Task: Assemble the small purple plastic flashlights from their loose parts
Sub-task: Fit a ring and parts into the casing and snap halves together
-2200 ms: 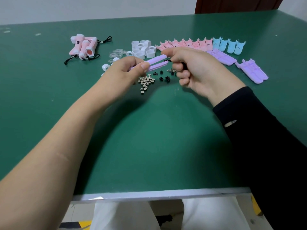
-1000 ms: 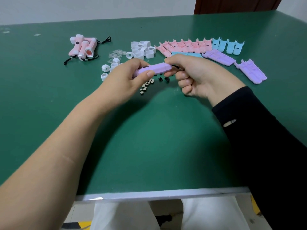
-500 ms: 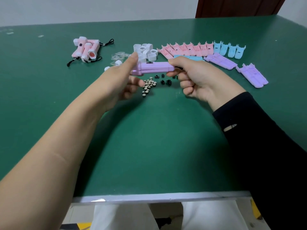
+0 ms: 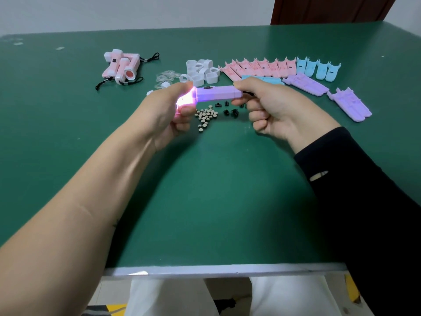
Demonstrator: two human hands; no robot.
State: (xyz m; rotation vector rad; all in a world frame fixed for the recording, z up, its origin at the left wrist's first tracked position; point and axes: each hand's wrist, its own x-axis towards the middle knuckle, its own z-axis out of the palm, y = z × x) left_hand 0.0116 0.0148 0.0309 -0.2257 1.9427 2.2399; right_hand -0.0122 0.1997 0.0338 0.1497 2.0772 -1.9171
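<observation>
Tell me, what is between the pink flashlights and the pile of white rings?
A few clear round discs lie on the green table there, with one loose white ring beside them. The head view shows it.

1 lit purple flashlight [image 4: 218,93]; at least 3 finished pink flashlights [image 4: 120,66]; 4 blue shell halves [image 4: 319,69] in a row; roughly 8 pink shell halves [image 4: 257,67]; 2 clusters of purple shell halves [image 4: 305,84]; some 20 button cells [image 4: 206,117].
</observation>
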